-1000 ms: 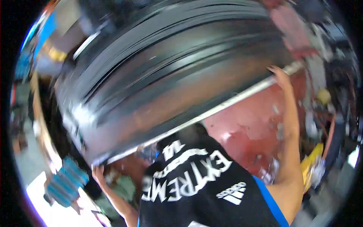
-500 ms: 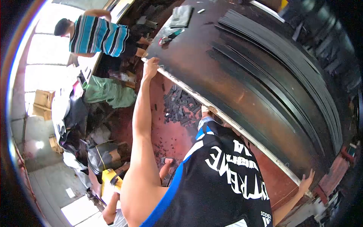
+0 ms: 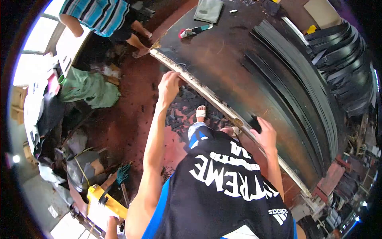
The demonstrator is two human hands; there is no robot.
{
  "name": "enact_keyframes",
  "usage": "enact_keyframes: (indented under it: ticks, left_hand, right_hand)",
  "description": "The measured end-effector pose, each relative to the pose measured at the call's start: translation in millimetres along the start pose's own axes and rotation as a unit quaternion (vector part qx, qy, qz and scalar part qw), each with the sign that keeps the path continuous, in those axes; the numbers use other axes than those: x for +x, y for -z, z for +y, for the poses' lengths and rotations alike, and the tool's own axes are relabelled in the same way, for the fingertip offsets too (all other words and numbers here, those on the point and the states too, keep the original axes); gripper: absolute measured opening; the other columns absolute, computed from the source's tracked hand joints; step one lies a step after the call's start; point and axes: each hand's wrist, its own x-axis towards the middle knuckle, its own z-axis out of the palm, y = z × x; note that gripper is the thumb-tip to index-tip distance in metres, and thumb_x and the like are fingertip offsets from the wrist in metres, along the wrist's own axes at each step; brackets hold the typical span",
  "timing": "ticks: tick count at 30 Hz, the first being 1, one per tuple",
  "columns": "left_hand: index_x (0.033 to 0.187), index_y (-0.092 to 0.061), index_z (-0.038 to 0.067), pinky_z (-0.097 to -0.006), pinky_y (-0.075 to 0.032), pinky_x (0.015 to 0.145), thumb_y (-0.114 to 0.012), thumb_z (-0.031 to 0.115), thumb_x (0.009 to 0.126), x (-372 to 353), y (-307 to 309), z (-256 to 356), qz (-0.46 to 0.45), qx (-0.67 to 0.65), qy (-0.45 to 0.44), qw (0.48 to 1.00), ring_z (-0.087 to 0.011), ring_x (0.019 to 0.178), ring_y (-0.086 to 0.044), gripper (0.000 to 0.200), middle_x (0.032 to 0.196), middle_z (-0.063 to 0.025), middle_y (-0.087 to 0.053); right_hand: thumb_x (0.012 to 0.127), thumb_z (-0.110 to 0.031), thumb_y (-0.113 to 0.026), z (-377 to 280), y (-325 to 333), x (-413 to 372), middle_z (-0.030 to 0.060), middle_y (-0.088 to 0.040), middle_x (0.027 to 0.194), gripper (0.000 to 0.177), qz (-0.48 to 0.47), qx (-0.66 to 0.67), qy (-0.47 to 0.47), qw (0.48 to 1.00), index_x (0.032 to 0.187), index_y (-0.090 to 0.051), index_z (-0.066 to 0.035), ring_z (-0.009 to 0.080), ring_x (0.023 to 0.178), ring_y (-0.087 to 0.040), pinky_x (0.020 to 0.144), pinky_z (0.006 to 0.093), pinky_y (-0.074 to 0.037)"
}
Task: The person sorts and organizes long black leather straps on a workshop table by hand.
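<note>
Red floor all round the counter (image 3: pixel 223 59) here, strewn near its pale front edge with small black scraps (image 3: pixel 179 115), and a person in a striped shirt (image 3: pixel 99 16) is standing by the far left corner. On the counter, long black strips (image 3: pixel 294 71) lie side by side in a thick curving row, with a few looser strips (image 3: pixel 274 83) nearer the front. So the strips are in separate lengths, with scraps down on the floor — how many more lengths there may be, the view can't say.

Now the hands. The left hand (image 3: pixel 169 87) is beside the front edge, its fingers bent inward; whether they grip anything or touch the edge, I can't tell. The right hand (image 3: pixel 266 136) is over the edge further along, thumb and fingers spread around a small dark piece (image 3: pixel 254 122) — between them, though how firmly it is held can't be made out.

Up at the far end sit a folded grey cloth (image 3: pixel 209 10), a red-and-teal tool (image 3: pixel 195 31) and a white stick (image 3: pixel 233 11), all clear of both hands. Behind the thick row, a big black bundle (image 3: pixel 346 59) crowds the far side. The looser strips lie closest beyond the right hand, filling much of that stretch.
</note>
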Motion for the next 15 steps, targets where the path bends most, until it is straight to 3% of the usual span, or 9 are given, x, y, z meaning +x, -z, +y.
enact_keyframes:
  ticks: [3, 5, 8, 11, 14, 15]
  left_hand:
    - [0.105, -0.069, 0.005, -0.0446, -0.050, 0.091, -0.059, -0.002, 0.081, 6, -2, 37, -0.049, -0.034, -0.150, 0.987, -0.0310, 0.104, -0.063, 0.026, 0.110, -0.0137, -0.068]
    - [0.115, -0.067, 0.008, -0.0488, -0.040, 0.105, -0.061, 0.002, 0.079, 3, -11, 61, -0.127, 0.006, -0.196, 0.972, -0.0272, 0.119, -0.058, 0.037, 0.123, -0.0104, -0.063]
    - [0.125, -0.060, 0.007, -0.0520, -0.035, 0.109, -0.061, 0.005, 0.079, 7, -37, 82, -0.194, 0.024, -0.267, 0.944, -0.0259, 0.124, -0.055, 0.047, 0.128, -0.0088, -0.061]
    - [0.123, -0.060, 0.006, -0.0548, -0.034, 0.108, -0.060, 0.009, 0.080, 10, -66, 90, -0.278, 0.058, -0.282, 0.916, -0.0254, 0.117, -0.057, 0.043, 0.121, -0.0075, -0.062]
    - [0.111, -0.062, 0.006, -0.0500, -0.039, 0.102, -0.060, 0.009, 0.079, 12, -79, 94, -0.298, 0.063, -0.305, 0.902, -0.0253, 0.104, -0.062, 0.032, 0.104, -0.0083, -0.061]
    - [0.107, -0.061, 0.006, -0.0473, -0.041, 0.098, -0.060, 0.008, 0.079, 12, -82, 94, -0.259, 0.048, -0.324, 0.909, -0.0258, 0.100, -0.063, 0.028, 0.100, -0.0092, -0.060]
  right_hand:
    - [0.076, -0.024, -0.080, -1, -17, -3, 0.0142, -0.066, 0.125, 0.056, -0.019, -0.028, -0.036, 0.999, 0.127, -0.063, -0.005, 0.0324, 0.113, -0.063, 0.095, 0.0405, -0.051]
    - [0.079, -0.027, -0.078, -1, -23, -6, 0.0173, -0.066, 0.123, 0.053, -0.018, -0.016, -0.080, 0.997, 0.126, -0.065, -0.006, 0.0347, 0.112, -0.064, 0.094, 0.0408, -0.052]
    - [0.079, -0.027, -0.078, -1, -23, -7, 0.0171, -0.067, 0.122, 0.052, -0.024, -0.028, -0.126, 0.991, 0.126, -0.066, -0.008, 0.0349, 0.111, -0.064, 0.093, 0.0412, -0.052]
    - [0.078, -0.023, -0.078, -1, -27, -10, 0.0141, -0.068, 0.120, 0.049, 0.008, -0.021, -0.115, 0.993, 0.124, -0.066, -0.009, 0.0338, 0.108, -0.065, 0.091, 0.0421, -0.053]
    - [0.075, -0.017, -0.079, 5, -33, -18, 0.0100, -0.064, 0.127, 0.051, 0.040, -0.019, -0.080, 0.996, 0.123, -0.065, -0.009, 0.0314, 0.113, -0.062, 0.093, 0.0409, -0.052]
    - [0.075, -0.017, -0.079, 8, -35, -21, 0.0093, -0.063, 0.125, 0.050, 0.042, -0.017, -0.090, 0.995, 0.122, -0.065, -0.009, 0.0312, 0.112, -0.062, 0.092, 0.0410, -0.053]
